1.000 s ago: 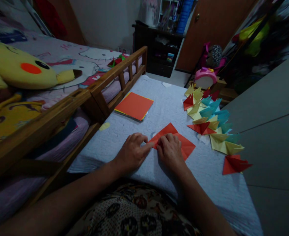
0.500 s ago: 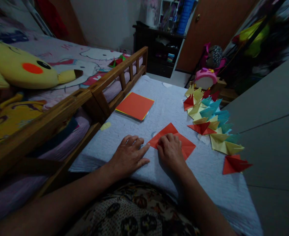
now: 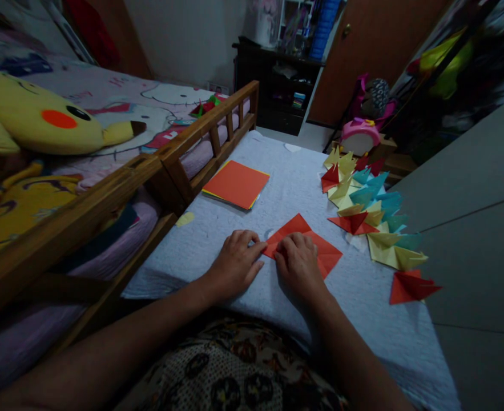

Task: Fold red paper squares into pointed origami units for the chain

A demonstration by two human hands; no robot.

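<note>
A red-orange sheet of origami paper [image 3: 329, 254] with crease lines lies on the cloth-covered table, one corner pointing away from me. My right hand [image 3: 298, 260] rests over its near part, fingers curled and bunched against the paper, hiding that section. At the sheet's left corner is my left hand [image 3: 238, 265]; its index fingertip meets the corner while the thumb stays apart, below it. Nothing shows in the left palm. Farther back on the left sits a stack of square paper [image 3: 237, 184], orange on top with a yellow edge showing beneath.
Folded paper figures in red, pale yellow [image 3: 388, 248] and blue [image 3: 369, 191] line the table's right side. A wooden bed rail [image 3: 209, 137] borders the left, with a yellow plush toy [image 3: 29, 120] on the bed beyond. A pale panel [image 3: 483, 228] stands at right.
My left hand has shifted slightly right, and its outstretched fingers have bent, bringing the index fingertip to the paper's left corner. The right hand stays in nearly the same place on the sheet.
</note>
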